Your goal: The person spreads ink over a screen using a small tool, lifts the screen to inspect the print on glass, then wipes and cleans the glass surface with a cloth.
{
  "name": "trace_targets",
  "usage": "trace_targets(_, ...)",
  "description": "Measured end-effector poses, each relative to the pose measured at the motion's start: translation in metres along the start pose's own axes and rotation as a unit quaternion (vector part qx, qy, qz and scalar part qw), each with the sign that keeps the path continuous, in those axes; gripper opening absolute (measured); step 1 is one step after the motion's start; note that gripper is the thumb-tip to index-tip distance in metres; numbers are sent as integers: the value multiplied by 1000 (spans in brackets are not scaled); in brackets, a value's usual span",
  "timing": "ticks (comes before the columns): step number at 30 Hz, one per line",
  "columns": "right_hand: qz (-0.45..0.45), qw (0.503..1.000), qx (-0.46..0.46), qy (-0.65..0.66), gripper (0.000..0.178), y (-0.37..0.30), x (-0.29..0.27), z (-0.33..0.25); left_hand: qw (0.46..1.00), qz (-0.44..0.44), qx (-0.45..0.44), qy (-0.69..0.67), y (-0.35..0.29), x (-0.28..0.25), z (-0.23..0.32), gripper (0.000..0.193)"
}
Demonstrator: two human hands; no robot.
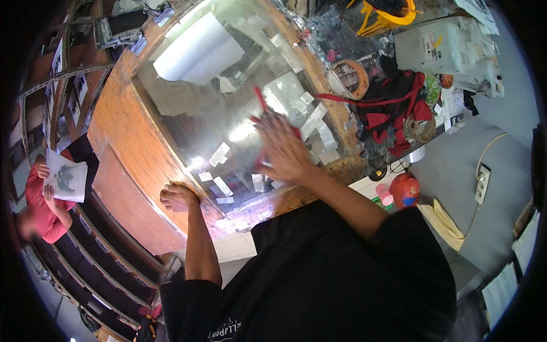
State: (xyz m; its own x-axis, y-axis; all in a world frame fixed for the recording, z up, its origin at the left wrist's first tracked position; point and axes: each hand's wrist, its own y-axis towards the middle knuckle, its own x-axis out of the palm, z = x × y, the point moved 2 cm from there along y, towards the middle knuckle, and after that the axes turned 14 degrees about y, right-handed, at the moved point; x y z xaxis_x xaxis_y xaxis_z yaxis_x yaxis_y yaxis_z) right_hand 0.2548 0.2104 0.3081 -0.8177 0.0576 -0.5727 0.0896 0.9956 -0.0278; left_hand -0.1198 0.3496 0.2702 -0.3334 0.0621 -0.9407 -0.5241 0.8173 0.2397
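My right hand (279, 142) lies over the glass top (196, 122) of a wooden table, slightly smeared by motion. Bits of a red cloth (260, 98) stick out from under its palm and past its fingers; most of the cloth is hidden. Near the glass's left front corner, my left hand (179, 198) rests with curled fingers on the wooden frame (131, 122), and nothing shows in it. Several small pale labels or tape pieces (219, 154) dot the glass, some close to my right hand. Light glares off the surface.
A white sheet (199, 48) curls at the glass's far end. On the right, a dark bench carries a wicker ring (352, 80), black-and-red fabric (393, 114) and a grey plastic case (444, 51). At far left, a person in red (43, 199) holds a printed sheet beside racks (108, 245).
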Motion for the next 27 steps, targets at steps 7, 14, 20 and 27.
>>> trace_targets(7, -45, 982, -66, 171, 100, 51, 86, -56, 1000, 4, -27, 5, 9, 12, -13, 62)
trace_targets(14, -14, 998, 50, 36, 97, 0, 13, 16, 1000, 7, -26, -13, 3, 5, -2, 60)
trace_targets(20, 31, 996, 87, -1, 101, -23, -6, 1, 1000, 0, -26, -12, 2, 5, -6, 60)
trace_targets(27, -3, 999, 48, -22, 103, 9, -1, -1, 999, 13, -13, -34, 0, 2, 0, 61)
